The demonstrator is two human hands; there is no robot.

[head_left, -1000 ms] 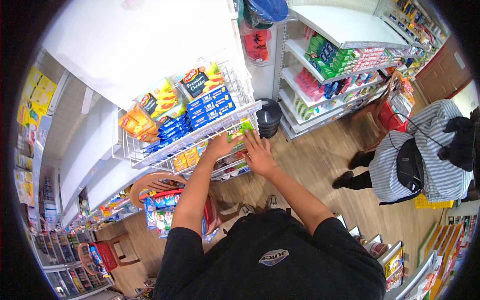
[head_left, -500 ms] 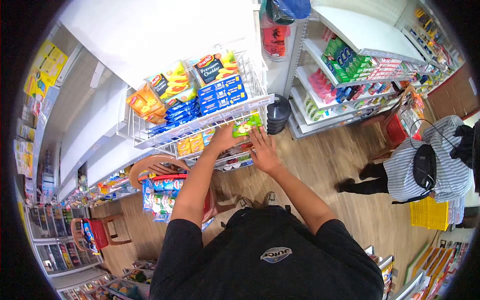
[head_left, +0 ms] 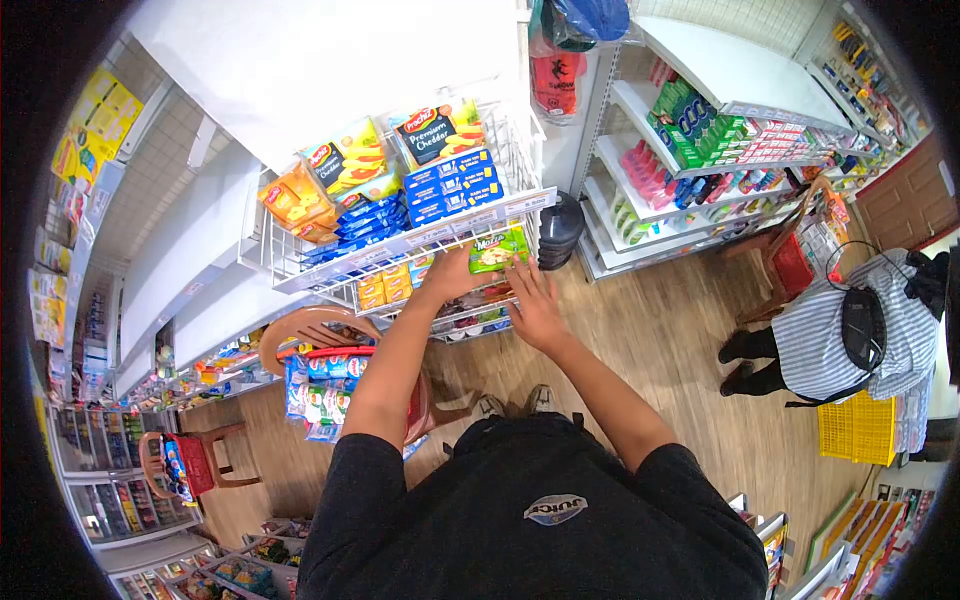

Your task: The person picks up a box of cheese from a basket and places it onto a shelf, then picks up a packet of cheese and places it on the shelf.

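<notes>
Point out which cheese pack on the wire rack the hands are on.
The green pack on the second tier, between left hand and right hand; the other packs are yellow, orange or blue.

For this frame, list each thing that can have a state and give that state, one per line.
left hand: closed on the green packet, at the wire shelf
right hand: fingers spread, flat by the packet, holding nothing
green packet: held at the front of the second shelf
wire shelf: stocked with cheese packs
red basket: on a chair, filled with packets
yellow crate: on the floor beside another person
</notes>
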